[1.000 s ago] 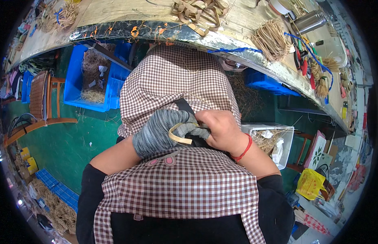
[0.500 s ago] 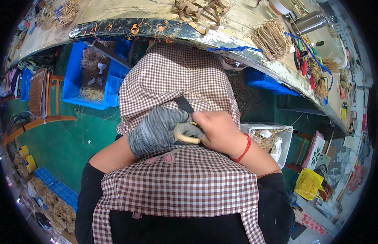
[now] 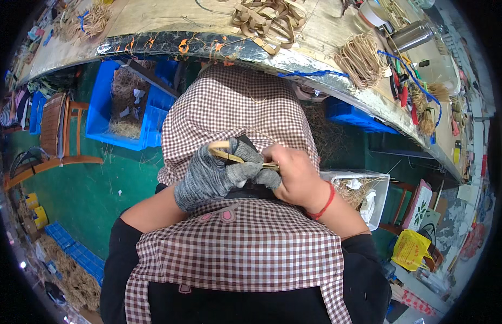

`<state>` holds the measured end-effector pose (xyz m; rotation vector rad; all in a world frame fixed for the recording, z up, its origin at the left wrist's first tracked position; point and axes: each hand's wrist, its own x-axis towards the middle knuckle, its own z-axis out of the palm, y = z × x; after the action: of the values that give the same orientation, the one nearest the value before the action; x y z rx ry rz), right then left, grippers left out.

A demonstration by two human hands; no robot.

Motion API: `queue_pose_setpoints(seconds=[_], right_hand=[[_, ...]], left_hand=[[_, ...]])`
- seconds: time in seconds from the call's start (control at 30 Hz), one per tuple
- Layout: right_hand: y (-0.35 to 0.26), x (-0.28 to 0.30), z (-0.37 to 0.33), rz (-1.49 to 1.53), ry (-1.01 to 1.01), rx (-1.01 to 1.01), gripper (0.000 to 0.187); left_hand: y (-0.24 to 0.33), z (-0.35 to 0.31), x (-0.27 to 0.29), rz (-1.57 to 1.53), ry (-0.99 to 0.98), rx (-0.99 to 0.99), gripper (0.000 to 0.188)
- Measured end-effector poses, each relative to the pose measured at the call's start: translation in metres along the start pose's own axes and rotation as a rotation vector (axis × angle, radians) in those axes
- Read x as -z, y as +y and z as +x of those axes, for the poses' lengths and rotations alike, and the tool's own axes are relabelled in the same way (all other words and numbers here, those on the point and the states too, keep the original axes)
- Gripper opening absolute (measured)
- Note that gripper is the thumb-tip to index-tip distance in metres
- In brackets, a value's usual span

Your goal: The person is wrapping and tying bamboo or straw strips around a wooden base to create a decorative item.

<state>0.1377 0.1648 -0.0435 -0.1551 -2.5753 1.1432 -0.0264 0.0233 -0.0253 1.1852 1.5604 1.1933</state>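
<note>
Over my lap, my left hand (image 3: 205, 178), in a grey knitted glove, is closed on a pale tan curved strip (image 3: 219, 144). The strip looks like cane or bamboo and bends in a loop above the gloved fingers. My bare right hand (image 3: 300, 177), a red cord round its wrist, pinches a narrow part of the strip just right of the glove. Both hands almost touch. Fingers cover much of the strip, so its full shape is hidden. Beneath them lies a brown-and-white checked apron (image 3: 240, 232).
A worn wooden workbench (image 3: 170, 21) runs ahead, bearing curled flat strips (image 3: 272, 19), a coil of thin cane (image 3: 361, 59) and red-handled tools (image 3: 404, 94). Below are a blue crate (image 3: 100, 127) with plant scraps, a white bin (image 3: 377, 208) and a wooden chair (image 3: 73, 129).
The loop of the strip has swung from below and between my hands to above my left fingers. My left hand has turned, its fingers now reaching toward the right hand.
</note>
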Motion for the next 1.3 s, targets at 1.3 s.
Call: queue_pose_setpoints(seconds=[1.3], right_hand=[[0.005, -0.016, -0.004, 0.534, -0.204, -0.102, 0.03]], left_hand=[[-0.021, 0.01, -0.003, -0.414, 0.289, 0.232, 0.021]])
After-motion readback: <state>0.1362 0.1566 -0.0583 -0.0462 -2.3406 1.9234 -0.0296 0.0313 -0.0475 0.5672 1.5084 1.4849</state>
